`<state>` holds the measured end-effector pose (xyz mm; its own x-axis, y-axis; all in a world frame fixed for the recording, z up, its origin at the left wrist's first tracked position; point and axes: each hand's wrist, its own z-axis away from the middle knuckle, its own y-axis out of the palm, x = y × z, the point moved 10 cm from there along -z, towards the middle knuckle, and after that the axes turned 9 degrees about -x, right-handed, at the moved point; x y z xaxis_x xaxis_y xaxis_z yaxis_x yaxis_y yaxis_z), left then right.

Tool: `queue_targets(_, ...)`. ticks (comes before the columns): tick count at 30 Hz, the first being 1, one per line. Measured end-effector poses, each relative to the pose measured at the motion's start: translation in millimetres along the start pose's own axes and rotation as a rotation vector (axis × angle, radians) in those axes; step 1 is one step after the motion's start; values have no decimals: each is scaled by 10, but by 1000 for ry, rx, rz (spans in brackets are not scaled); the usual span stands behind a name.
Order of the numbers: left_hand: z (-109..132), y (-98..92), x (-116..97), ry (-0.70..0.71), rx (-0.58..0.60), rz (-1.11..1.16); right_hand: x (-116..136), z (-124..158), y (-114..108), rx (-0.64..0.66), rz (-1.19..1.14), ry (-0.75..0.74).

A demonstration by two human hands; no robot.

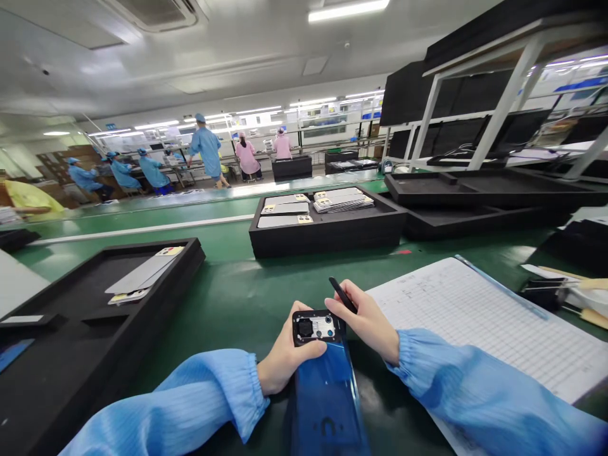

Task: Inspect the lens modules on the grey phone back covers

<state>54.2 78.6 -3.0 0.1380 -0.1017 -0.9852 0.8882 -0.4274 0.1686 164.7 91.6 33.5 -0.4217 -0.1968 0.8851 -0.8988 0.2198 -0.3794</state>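
A phone back cover (327,392) with shiny blue film lies lengthwise in front of me, its camera window at the far end. My left hand (287,351) grips that end from the left, the thumb across the front just below the camera area. In my right hand (365,316) is a slim black tool (342,295), possibly tweezers or a pen, pinched between thumb and fingers and pointing up to the left. The right fingers rest close to the upper right corner of the cover; whether they touch it I cannot tell.
A black tray (327,237) with stacked pale covers (342,199) stands ahead; another black tray (190,272) with covers is at left. Printed sheets (479,323) lie under my right forearm. More trays (484,221) sit at back right. Several people work farther off.
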Motion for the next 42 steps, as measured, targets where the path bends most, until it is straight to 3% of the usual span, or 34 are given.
queue_targets(11,-7,3,-4,6,8,-40,22,13,-62,-21,19,1)
queue_targets(13,-8,15,-3,1,17,-39,136,51,-89,-56,74,-101)
queue_targets(16,-14,19,-8,5,11,-39,433,213,-48,-64,183,-407)
queue_targets(18,-19,29,-13,16,15,-32,575,370,72,8,266,-597)
queue_targets(21,-25,59,-29,49,43,-13,616,516,218,101,379,-717)
queue_targets(42,-54,67,-39,16,59,31,556,559,419,272,551,-693)
